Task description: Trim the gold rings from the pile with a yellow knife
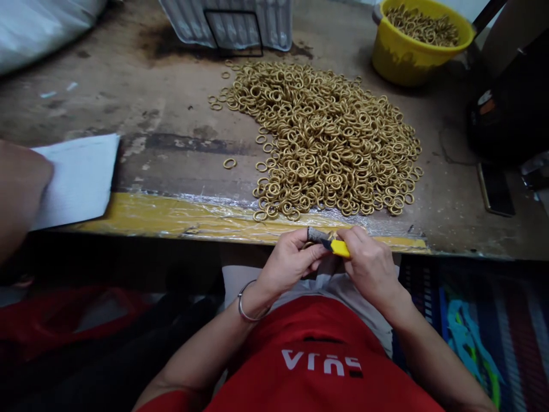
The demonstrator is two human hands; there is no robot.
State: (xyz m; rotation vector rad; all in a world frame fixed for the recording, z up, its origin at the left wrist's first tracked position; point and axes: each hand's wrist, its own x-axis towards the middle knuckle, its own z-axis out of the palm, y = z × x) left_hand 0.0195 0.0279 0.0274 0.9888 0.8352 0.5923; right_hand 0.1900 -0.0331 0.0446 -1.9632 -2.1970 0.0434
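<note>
My left hand (289, 257), with a bangle at its wrist, is closed at the table's front edge. Its fingers pinch a gold ring (307, 245), only partly visible. A grey sleeve-like cover (317, 234) appears to wrap the index fingertip. Close against it, my right hand (369, 260) is closed on a small tool with a yellow body (341, 248) and a dark end pointing at the left fingers; its exact kind is hard to make out. Just beyond both hands spreads a large heap of gold rings (330, 137).
A yellow tub (407, 63) of rings stands at back right, a phone (495, 189) below it. A pale ribbed container (231, 23) is at the back. At left, another person's arm (21, 194) rests over white paper (79, 177). Yellow tape (141, 217) covers the table edge.
</note>
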